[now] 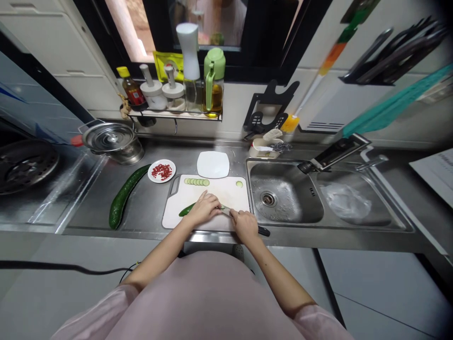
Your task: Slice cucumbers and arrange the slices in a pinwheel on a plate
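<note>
My left hand (204, 208) holds a piece of dark green cucumber (185, 210) down on the white cutting board (173, 208), its fingers curled over the piece. The cucumber's left end shows past the hand; most of the rest is covered. In my right hand (245, 225) is a knife (225, 210), its blade at the cucumber's right end, close to my left fingertips. A black handle end (264, 231) sticks out past my right hand. Overlapping cucumber slices (197, 182) lie in a row at the board's back left, and a single slice (239, 184) at its back right.
A whole long cucumber (124, 198) lies left of the board, beside a plate of chopped red bits (162, 171). Behind the board is a white square plate (213, 164). The sink (286, 189) adjoins on the right; a steel pot (116, 141) stands back left.
</note>
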Available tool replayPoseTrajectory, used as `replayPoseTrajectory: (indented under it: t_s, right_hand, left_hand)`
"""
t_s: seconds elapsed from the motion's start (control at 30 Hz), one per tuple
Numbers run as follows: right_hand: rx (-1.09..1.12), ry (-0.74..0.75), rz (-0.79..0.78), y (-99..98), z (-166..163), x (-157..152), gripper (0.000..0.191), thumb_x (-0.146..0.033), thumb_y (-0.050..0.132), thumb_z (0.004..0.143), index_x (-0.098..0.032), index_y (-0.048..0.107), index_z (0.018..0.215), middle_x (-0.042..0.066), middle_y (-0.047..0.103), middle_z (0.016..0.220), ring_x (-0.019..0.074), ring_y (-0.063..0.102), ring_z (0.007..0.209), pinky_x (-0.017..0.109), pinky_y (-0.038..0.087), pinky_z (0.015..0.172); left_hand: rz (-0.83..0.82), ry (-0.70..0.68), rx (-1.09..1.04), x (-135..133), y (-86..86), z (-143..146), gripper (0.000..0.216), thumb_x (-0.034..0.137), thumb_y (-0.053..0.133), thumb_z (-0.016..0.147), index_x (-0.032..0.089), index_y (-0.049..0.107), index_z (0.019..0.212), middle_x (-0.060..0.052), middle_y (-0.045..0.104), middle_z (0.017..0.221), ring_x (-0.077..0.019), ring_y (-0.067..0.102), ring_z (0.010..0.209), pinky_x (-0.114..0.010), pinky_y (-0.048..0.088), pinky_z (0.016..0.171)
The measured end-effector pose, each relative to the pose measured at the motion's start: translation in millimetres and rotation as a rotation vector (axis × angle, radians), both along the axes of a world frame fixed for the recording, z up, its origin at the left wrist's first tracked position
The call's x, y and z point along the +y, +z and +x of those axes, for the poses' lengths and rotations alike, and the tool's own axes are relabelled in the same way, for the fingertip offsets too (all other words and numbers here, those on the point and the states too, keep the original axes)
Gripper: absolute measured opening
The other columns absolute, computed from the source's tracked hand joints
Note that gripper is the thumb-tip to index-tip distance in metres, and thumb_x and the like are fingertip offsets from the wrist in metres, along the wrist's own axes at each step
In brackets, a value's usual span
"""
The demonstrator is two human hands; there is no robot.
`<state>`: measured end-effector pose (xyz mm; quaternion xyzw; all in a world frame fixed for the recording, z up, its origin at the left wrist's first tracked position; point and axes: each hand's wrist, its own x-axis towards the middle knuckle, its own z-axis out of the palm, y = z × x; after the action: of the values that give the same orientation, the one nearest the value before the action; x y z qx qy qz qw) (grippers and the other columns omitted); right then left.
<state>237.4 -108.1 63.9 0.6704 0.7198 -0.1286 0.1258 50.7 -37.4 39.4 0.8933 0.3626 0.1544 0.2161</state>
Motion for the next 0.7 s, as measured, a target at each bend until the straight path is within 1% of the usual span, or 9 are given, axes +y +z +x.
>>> replayPoseTrajectory:
  t_s: [0.13,0.27,0.33,0.4,0.47,0.57,0.63,0.7]
  right_hand:
    - [-0.007,-0.005,0.01,0.1,3,3,0.03,-0.029,0.036,0.098,-0.023,0.059,0.117,0.011,0.067,0.099,0.0213,0.058,0.097,0.031,0.032,0.081]
    - [-0.022,-0.023,0.0,0.9,4,5,0.029,-0.029,0.037,0.097,-0.023,0.06,0.115,0.011,0.067,0.098,0.0209,0.059,0.096,0.03,0.032,0.081]
    - [-0.032,-0.031,0.001,0.9,5,6,0.029,-0.03,0.037,0.097,-0.023,0.061,0.113,0.011,0.067,0.098,0.021,0.059,0.096,0.03,0.033,0.08]
    - [-0.043,-0.043,-0.001,0.3,8,7,0.029,-0.031,0.038,0.097,-0.024,0.061,0.113,0.011,0.068,0.097,0.0212,0.06,0.095,0.03,0.033,0.079]
    - [-0.051,-0.06,-0.007,-0.8,12,7,0.029,-0.031,0.039,0.097,-0.024,0.061,0.114,0.01,0.068,0.097,0.0211,0.06,0.095,0.029,0.034,0.078]
    - [-0.056,-0.091,0.003,-2.5,18,6,0.029,-0.031,0.04,0.096,-0.025,0.061,0.115,0.01,0.068,0.096,0.0203,0.061,0.093,0.028,0.034,0.077]
    - [-0.061,-0.113,0.008,-3.7,22,3,0.029,-0.032,0.041,0.096,-0.025,0.061,0.115,0.01,0.068,0.096,0.0198,0.062,0.093,0.028,0.034,0.077]
    - [-0.061,-0.132,0.004,-5.2,25,1,0.029,-0.031,0.041,0.096,-0.025,0.061,0.115,0.01,0.069,0.096,0.0193,0.062,0.092,0.028,0.035,0.077]
  left_hand:
    - [0.019,-0.012,-0.02,-2,3.3,3,0.012,0.032,0.055,0.089,0.024,0.064,0.091,-0.002,0.065,0.087,-0.0177,0.057,0.098,-0.049,0.021,0.115]
    - [0.062,-0.002,-0.018,-4,0.6,4,0.019,0.029,0.048,0.093,0.024,0.065,0.088,-0.001,0.066,0.082,-0.0159,0.059,0.089,-0.047,0.021,0.115]
    - [0.066,0.019,-0.038,-4,-2.4,5,0.022,0.029,0.046,0.094,0.024,0.066,0.086,-0.001,0.067,0.081,-0.0155,0.06,0.086,-0.046,0.022,0.115]
    - [0.054,0.074,-0.085,-1,-5.5,4,0.022,0.031,0.046,0.094,0.023,0.066,0.085,-0.001,0.067,0.082,-0.0157,0.06,0.084,-0.045,0.025,0.114]
    - [0.023,0.194,-0.157,5,-8.1,3,0.021,0.033,0.049,0.092,0.023,0.065,0.084,-0.002,0.069,0.084,-0.0171,0.061,0.086,-0.042,0.032,0.108]
    - [-0.07,0.486,-0.23,21,-12.6,0,0.018,0.035,0.055,0.088,0.022,0.066,0.082,-0.003,0.07,0.087,-0.0202,0.061,0.089,-0.037,0.043,0.092]
    - [-0.166,0.689,-0.231,34,-17.1,-3,0.015,0.035,0.058,0.085,0.023,0.066,0.081,-0.002,0.071,0.083,-0.0202,0.062,0.084,-0.036,0.044,0.085]
    - [-0.269,0.83,-0.218,49,-22.8,-4,0.014,0.035,0.059,0.083,0.023,0.067,0.081,-0.001,0.071,0.078,-0.0193,0.063,0.079,-0.037,0.043,0.085]
